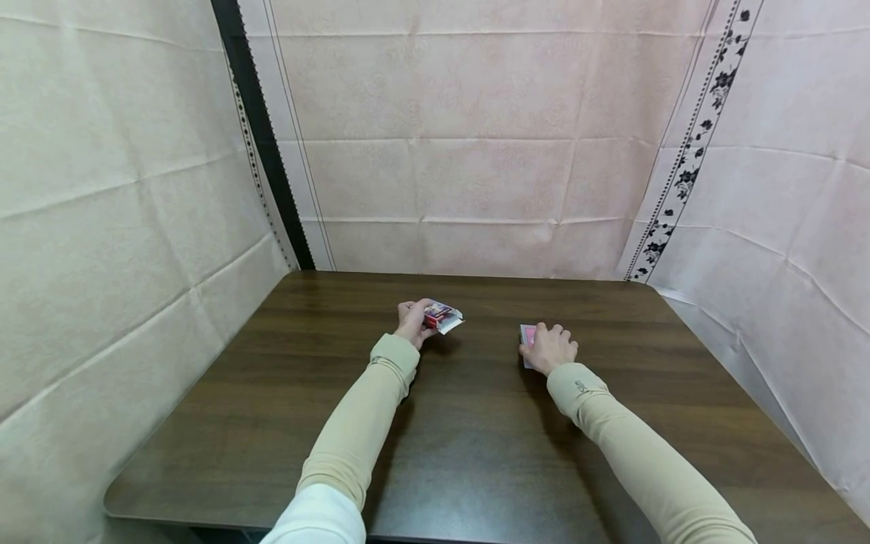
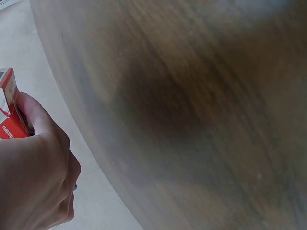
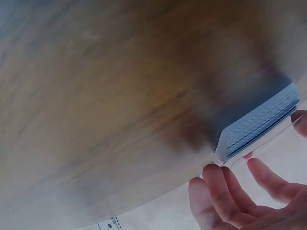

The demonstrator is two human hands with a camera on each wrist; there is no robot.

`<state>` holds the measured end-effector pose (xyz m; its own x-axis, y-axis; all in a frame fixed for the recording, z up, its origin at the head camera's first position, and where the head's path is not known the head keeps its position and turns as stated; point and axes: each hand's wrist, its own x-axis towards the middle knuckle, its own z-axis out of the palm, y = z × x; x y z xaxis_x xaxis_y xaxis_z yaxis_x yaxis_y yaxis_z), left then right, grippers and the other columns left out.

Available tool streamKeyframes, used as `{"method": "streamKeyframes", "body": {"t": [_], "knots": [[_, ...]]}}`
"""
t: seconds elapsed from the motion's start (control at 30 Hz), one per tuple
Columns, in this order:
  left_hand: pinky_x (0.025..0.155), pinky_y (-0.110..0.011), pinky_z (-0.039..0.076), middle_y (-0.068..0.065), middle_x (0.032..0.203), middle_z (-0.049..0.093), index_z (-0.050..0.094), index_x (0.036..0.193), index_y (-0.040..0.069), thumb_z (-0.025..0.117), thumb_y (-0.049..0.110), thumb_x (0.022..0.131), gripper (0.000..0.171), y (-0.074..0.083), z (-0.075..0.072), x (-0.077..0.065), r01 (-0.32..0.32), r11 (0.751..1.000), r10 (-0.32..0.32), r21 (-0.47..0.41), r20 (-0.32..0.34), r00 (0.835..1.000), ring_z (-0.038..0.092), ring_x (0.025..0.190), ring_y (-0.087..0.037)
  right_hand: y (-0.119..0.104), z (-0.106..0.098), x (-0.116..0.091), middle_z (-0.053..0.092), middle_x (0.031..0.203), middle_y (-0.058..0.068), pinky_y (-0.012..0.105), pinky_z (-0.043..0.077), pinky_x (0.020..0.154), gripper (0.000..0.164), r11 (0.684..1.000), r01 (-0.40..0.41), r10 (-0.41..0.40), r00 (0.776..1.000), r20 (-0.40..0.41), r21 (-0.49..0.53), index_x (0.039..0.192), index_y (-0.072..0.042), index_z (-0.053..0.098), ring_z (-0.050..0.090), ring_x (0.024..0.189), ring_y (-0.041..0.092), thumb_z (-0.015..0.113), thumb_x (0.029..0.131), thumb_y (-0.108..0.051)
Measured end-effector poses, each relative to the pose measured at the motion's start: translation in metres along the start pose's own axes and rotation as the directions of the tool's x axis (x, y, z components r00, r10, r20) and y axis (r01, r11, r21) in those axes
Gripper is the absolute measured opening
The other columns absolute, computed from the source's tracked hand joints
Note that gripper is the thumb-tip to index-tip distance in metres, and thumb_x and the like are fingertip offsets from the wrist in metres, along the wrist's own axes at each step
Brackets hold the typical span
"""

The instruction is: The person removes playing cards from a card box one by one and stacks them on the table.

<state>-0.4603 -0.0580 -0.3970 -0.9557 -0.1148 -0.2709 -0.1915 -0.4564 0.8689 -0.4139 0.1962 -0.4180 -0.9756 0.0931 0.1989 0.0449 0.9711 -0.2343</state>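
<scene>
My left hand (image 1: 411,320) grips a red playing-card box (image 1: 445,315) above the far part of the table. White flaps stick out at the box's right end. In the left wrist view the box (image 2: 13,128) shows red sides with white lettering, cut off by the frame edge. Farther right, my right hand (image 1: 552,347) holds a deck of playing cards (image 1: 527,332) with a pink face up, close over the tabletop. The right wrist view shows the stacked edges of the deck (image 3: 264,120), with fingertips (image 3: 213,172) at one end and the thumb at the other.
A dark brown wooden table (image 1: 448,453) with rounded corners spreads under both arms. Creased pale cloth (image 1: 476,151) hangs behind it and along both sides. A black strip (image 1: 261,128) runs down the left corner, and a floral border (image 1: 686,174) down the right.
</scene>
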Motion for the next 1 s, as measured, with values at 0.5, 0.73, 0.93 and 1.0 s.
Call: {"method": "streamKeyframes", "body": {"t": [0.5,0.73,0.93,1.0], "knots": [[0.080,-0.044,0.049,-0.020,0.110,0.046,0.025,0.105,0.015,0.056,0.014,0.084,0.037,-0.0012,0.0010,0.0016,-0.012,1.000,0.012,-0.002,0.003,1.000,0.057,0.090,-0.030,-0.0017,-0.0013,-0.0008,0.047,0.103,0.029,0.056,0.036,0.079,0.057,1.000,0.002,-0.001,1.000,0.031,-0.024,0.115,0.001,0.047,0.044,0.096,0.043,0.059,0.077,-0.040],[0.081,-0.046,0.049,-0.020,0.111,0.047,0.026,0.104,0.015,0.056,0.014,0.083,0.037,-0.0028,0.0030,0.0019,-0.006,1.000,0.006,-0.012,0.001,1.000,0.057,0.091,-0.031,-0.0017,0.0009,-0.0009,0.047,0.106,0.030,0.057,0.036,0.080,0.058,0.999,-0.004,0.006,0.999,0.037,-0.046,0.116,0.001,0.047,0.044,0.098,0.044,0.058,0.078,-0.040],[0.082,-0.046,0.048,-0.022,0.113,0.046,0.026,0.108,0.015,0.057,0.014,0.083,0.040,-0.0026,0.0029,0.0016,-0.004,1.000,0.004,-0.012,-0.002,1.000,0.056,0.095,-0.033,-0.0016,0.0008,-0.0001,0.046,0.108,0.030,0.058,0.036,0.079,0.061,0.999,-0.005,0.007,0.999,0.037,-0.044,0.117,0.002,0.046,0.043,0.099,0.044,0.058,0.077,-0.043],[0.083,-0.046,0.048,-0.022,0.114,0.046,0.026,0.109,0.015,0.057,0.014,0.083,0.040,-0.0022,0.0038,0.0008,-0.004,1.000,0.004,-0.009,-0.001,1.000,0.056,0.096,-0.033,-0.0031,-0.0019,0.0004,0.045,0.108,0.030,0.058,0.036,0.079,0.062,0.999,0.008,-0.008,1.000,0.020,-0.037,0.117,0.002,0.046,0.042,0.099,0.044,0.058,0.078,-0.044]]}}
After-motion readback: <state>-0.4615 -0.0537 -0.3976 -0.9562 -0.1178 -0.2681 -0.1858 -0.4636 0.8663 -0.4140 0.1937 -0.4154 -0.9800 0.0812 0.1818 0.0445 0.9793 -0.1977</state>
